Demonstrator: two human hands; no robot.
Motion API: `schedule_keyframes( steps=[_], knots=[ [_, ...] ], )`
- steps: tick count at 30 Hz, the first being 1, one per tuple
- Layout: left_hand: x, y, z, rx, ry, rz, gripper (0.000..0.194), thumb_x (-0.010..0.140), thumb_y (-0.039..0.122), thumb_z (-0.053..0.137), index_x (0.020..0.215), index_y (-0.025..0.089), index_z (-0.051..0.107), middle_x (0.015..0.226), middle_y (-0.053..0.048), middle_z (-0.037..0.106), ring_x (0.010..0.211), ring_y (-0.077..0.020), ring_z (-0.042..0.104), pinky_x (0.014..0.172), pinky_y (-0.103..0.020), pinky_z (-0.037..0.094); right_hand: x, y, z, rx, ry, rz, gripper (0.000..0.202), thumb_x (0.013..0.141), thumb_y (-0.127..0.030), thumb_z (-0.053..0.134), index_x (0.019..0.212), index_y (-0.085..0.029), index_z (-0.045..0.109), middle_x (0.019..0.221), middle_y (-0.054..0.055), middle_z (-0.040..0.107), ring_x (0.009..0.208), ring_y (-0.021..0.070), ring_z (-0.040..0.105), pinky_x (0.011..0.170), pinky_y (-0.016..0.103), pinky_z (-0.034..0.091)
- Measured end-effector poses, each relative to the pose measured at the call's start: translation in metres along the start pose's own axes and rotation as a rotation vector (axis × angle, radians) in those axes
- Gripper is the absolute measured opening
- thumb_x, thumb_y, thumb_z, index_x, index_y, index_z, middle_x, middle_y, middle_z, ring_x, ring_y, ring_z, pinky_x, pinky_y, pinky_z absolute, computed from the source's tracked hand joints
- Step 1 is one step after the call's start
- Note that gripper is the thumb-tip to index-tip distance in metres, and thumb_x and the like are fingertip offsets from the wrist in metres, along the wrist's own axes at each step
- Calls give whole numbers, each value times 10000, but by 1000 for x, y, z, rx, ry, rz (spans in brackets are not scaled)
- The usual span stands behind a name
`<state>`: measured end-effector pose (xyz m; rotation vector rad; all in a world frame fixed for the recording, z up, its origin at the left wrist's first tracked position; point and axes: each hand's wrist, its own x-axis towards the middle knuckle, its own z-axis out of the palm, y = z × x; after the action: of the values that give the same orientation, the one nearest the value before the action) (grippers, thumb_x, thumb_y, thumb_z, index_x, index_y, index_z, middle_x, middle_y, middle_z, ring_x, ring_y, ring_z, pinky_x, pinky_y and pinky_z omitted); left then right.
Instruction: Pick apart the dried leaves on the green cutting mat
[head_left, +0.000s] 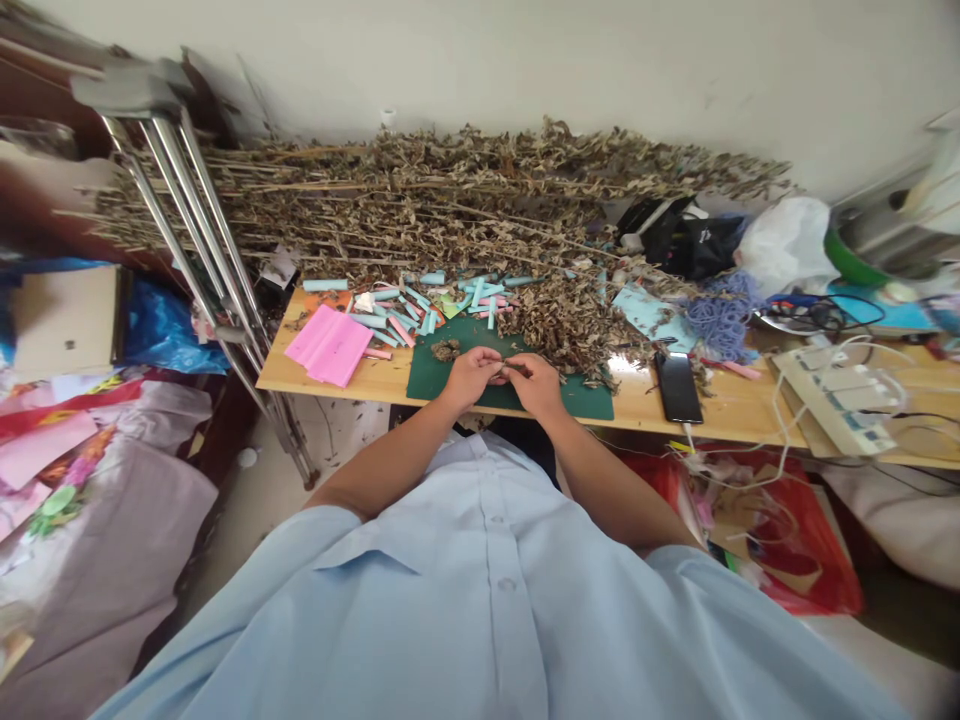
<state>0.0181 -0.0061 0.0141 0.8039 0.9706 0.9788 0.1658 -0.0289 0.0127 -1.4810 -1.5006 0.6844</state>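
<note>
Both hands meet over a green cutting mat [592, 398], fingertips pinched together. Between the fingers of my left hand [474, 374] and my right hand [534, 383] is a small brownish bit that looks like dried leaf; most of it is hidden. A little clump of crumbled leaf [445, 349] lies on the mat, just beyond my left hand. A loose heap of dried leaves [562, 315] spreads over the mat's far right part, close to my right hand. Several pale blue and pink paper rolls [427, 322] are scattered behind the hands.
Pink paper sheets [328, 345] lie at the left of the wooden table [750, 405]. Long dried plant stalks [420, 200] are piled along the wall. To the right are a phone [679, 387] on a cable, purple yarn [724, 313] and a power strip [832, 390]. Metal crutches [195, 210] lean at left.
</note>
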Motion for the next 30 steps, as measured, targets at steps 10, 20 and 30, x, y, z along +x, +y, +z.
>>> schedule_keyframes(
  steps=[10,20,30],
  knots=[
    [0,-3,2,26,26,50,315,727,162,760,1027,97,692,783,-23,700,688,-113,674,781,-325,602,1,0,4,-3,71,30,145,803,-289,630,844,-208,742,856,46,735,753,192,649,753,341,517],
    [5,-1,-3,-71,-21,-76,435,681,-44,514,1066,84,671,916,-81,726,759,-132,701,839,-343,591,5,5,8,79,82,178,206,756,-372,685,826,-185,739,746,43,722,642,186,628,652,326,509],
    [4,-1,0,-52,22,-62,265,810,31,566,1051,89,658,830,-58,709,749,-134,696,819,-350,602,3,2,2,-11,58,12,149,802,-330,667,827,-198,730,803,34,708,692,176,621,699,317,507]
  ],
)
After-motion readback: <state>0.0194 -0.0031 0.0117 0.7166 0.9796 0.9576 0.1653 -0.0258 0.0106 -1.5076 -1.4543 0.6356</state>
